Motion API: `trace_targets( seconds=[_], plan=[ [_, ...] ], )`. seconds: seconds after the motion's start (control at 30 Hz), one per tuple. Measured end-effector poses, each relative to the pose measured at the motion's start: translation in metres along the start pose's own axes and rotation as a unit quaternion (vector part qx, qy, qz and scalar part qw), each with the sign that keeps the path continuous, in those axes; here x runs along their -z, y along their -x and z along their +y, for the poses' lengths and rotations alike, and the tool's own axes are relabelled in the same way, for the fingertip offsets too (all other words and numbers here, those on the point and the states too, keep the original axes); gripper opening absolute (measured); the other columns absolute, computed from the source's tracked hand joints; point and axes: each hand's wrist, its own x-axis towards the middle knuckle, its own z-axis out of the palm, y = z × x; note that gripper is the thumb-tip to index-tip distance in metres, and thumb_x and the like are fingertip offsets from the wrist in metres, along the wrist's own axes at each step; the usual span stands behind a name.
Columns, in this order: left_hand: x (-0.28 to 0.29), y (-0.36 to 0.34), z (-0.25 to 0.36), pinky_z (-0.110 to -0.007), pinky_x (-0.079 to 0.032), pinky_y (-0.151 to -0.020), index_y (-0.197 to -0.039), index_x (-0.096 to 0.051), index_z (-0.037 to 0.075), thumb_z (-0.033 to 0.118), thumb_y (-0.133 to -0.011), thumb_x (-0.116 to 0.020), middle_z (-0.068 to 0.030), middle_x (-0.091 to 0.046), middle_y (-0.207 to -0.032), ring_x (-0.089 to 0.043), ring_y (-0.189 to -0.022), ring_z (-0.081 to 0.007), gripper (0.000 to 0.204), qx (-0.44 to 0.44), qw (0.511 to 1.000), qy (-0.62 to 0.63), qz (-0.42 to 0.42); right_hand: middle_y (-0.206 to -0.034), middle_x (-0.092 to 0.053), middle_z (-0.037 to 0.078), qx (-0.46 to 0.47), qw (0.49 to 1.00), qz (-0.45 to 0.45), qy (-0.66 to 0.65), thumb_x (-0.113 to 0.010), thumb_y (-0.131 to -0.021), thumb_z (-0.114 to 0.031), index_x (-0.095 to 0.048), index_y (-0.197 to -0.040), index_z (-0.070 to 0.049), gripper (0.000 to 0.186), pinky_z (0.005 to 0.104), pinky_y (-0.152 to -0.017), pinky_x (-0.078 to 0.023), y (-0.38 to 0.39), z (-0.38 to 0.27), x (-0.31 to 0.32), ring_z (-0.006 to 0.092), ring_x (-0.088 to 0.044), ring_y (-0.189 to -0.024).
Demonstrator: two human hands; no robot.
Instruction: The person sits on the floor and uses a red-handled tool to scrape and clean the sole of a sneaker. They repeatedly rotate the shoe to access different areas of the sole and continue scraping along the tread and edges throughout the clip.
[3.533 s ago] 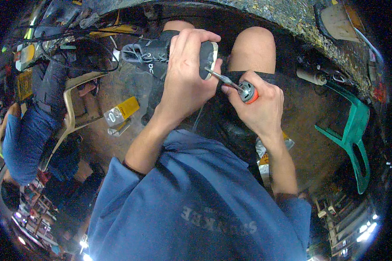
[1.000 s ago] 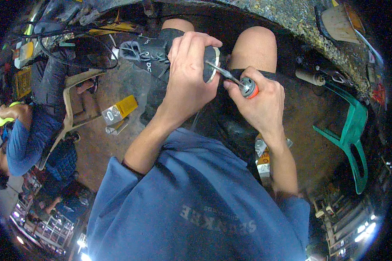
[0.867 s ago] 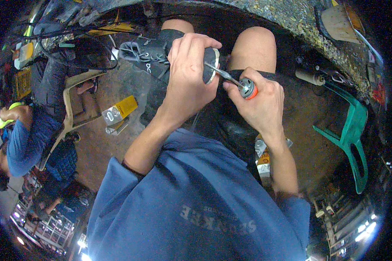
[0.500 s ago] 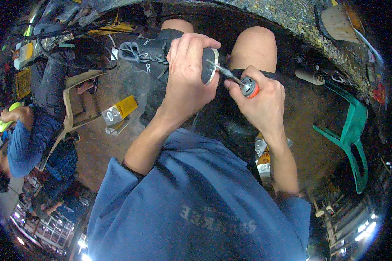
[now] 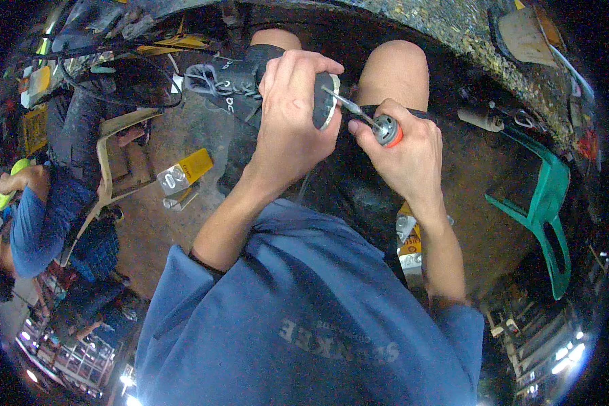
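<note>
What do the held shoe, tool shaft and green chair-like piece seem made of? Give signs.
Shoe: probably matte textile, going by its soft, dull upper; synthetic is possible.
Tool shaft: likely smooth metal, from its silvery glints.
Green chair-like piece: apparently smooth plastic, evenly coloured with moulded curves.

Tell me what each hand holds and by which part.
The left hand grips a black lace-up shoe around its toe end; the right hand holds a metal-tipped tool by its grey and orange body.
</note>
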Motion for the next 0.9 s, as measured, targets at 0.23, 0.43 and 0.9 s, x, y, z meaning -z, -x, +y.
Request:
trace_targets(
  seconds=[0.23,0.43,0.9],
  plan=[
    [0.0015,0.0001,0.0007,-0.05,-0.048,-0.101,-0.121,-0.069,0.005,-0.003,-0.077,-0.075,-0.0166,-0.066,-0.119,-0.062,-0.114,-0.042,0.046,0.009,1.0,0.004,-0.001,-0.067,-0.068,0.015,0.024,1.0,0.015,0.011,-0.093,-0.088,-0.033,-0.071,-0.085,-0.006,0.036,0.0491,-0.062,-0.055,0.0013,0.0002,-0.0003,0.0408,-0.072,-0.064],
    [0.0018,-0.0001,0.0,-0.049,-0.048,-0.101,-0.122,-0.069,0.005,-0.004,-0.076,-0.076,-0.0166,-0.066,-0.119,-0.062,-0.114,-0.0419,0.047,0.004,1.0,0.002,-0.001,-0.069,-0.069,0.016,0.041,0.999,0.012,0.015,-0.093,-0.088,-0.033,-0.071,-0.086,-0.007,0.034,0.0501,-0.063,-0.055,0.0025,0.0007,0.0001,0.0422,-0.072,-0.066],
    [-0.0023,0.0008,-0.0021,-0.05,-0.048,-0.102,-0.123,-0.069,0.005,-0.002,-0.077,-0.08,-0.0164,-0.066,-0.12,-0.062,-0.115,-0.0415,0.048,0.012,1.0,-0.003,-0.01,-0.067,-0.068,0.017,0.032,0.999,0.014,0.016,-0.092,-0.089,-0.034,-0.071,-0.087,-0.008,0.034,0.0499,-0.062,-0.055,0.0043,-0.0003,-0.0022,0.0424,-0.072,-0.065]
  ],
)
